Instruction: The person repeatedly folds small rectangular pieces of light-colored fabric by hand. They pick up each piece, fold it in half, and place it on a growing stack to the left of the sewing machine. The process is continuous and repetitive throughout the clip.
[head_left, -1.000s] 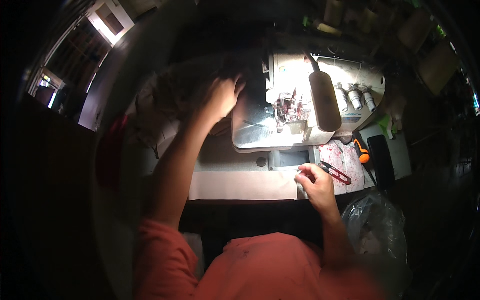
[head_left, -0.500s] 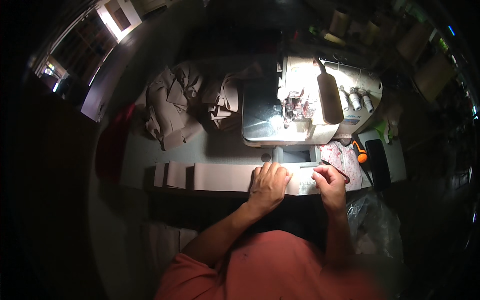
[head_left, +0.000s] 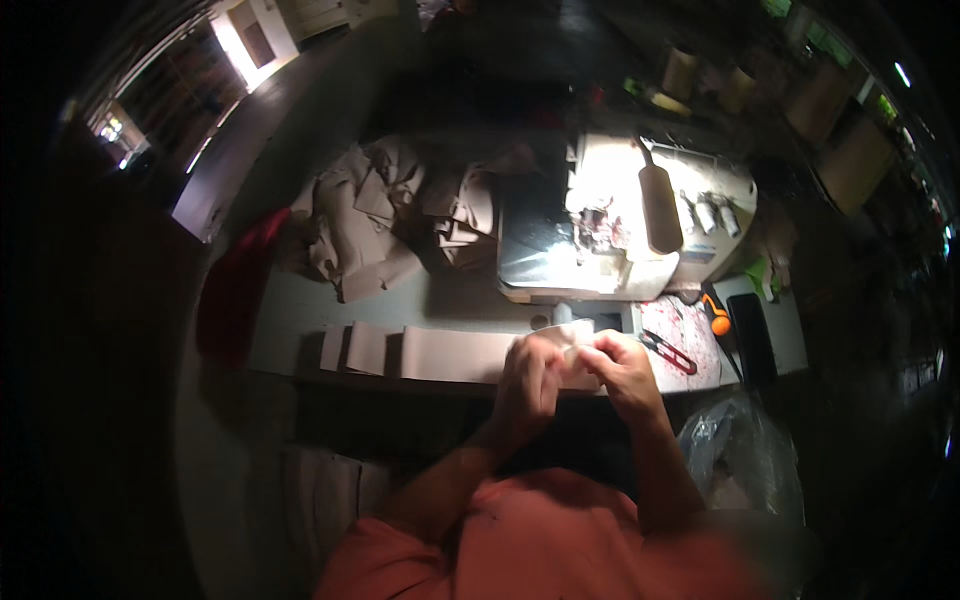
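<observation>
A long pale beige fabric strip (head_left: 455, 355) lies along the front edge of the table, with shorter folded pieces at its left end. My left hand (head_left: 530, 378) is closed on the strip near its right end, its fingers slightly blurred. Close beside it, my right hand (head_left: 622, 372) pinches the raised end of the same strip between thumb and fingers. The fabric between the fingertips is partly hidden. Red-handled thread snips (head_left: 672, 355) lie just right of my right hand, on a speckled cloth (head_left: 700, 335).
A lit sewing machine (head_left: 600, 270) stands behind my hands. Heaped beige fabric pieces (head_left: 360, 235) lie at the back left, near a red cloth (head_left: 235, 285). An orange-handled tool (head_left: 719, 325) and a dark phone-like slab (head_left: 750, 335) lie right. A clear plastic bag (head_left: 745, 450) hangs below.
My right hand has moved left, next to my left hand, and now grips the strip's end, which has lifted off the table. The snips are more exposed. The whole view has shifted slightly.
</observation>
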